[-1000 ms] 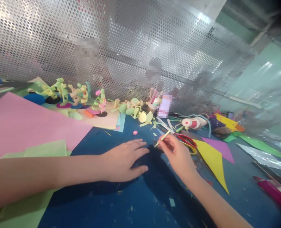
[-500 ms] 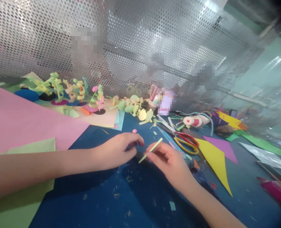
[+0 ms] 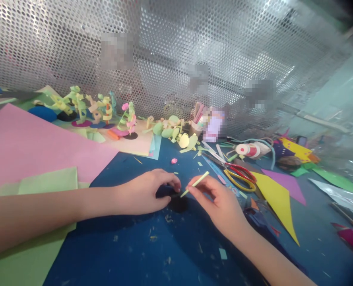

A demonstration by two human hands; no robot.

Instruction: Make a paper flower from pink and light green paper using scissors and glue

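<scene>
My right hand (image 3: 216,198) pinches a thin pale green stick (image 3: 198,181) between thumb and fingers, tilted with its lower end toward the left. Beneath that end a round black disc (image 3: 179,203) lies on the blue tabletop (image 3: 128,242). My left hand (image 3: 148,192) is at the disc's left side, thumb and fingers curved and apart. Whether its fingertips touch the disc I cannot tell. A small pink rolled piece (image 3: 174,161) lies just beyond my left hand.
Scissors (image 3: 239,174) with red and yellow handles lie right of my right hand, by yellow paper (image 3: 276,202). Pink paper (image 3: 45,147) and green sheets (image 3: 48,182) cover the left. Small paper figures (image 3: 81,107) stand behind, before a perforated metal panel (image 3: 164,51). A white-and-red bottle (image 3: 248,150) lies on its side.
The view has shifted slightly, and things appear further right. My left hand has drawn back a little from the pink piece. The black disc shows more clearly. My right hand still holds the stick.
</scene>
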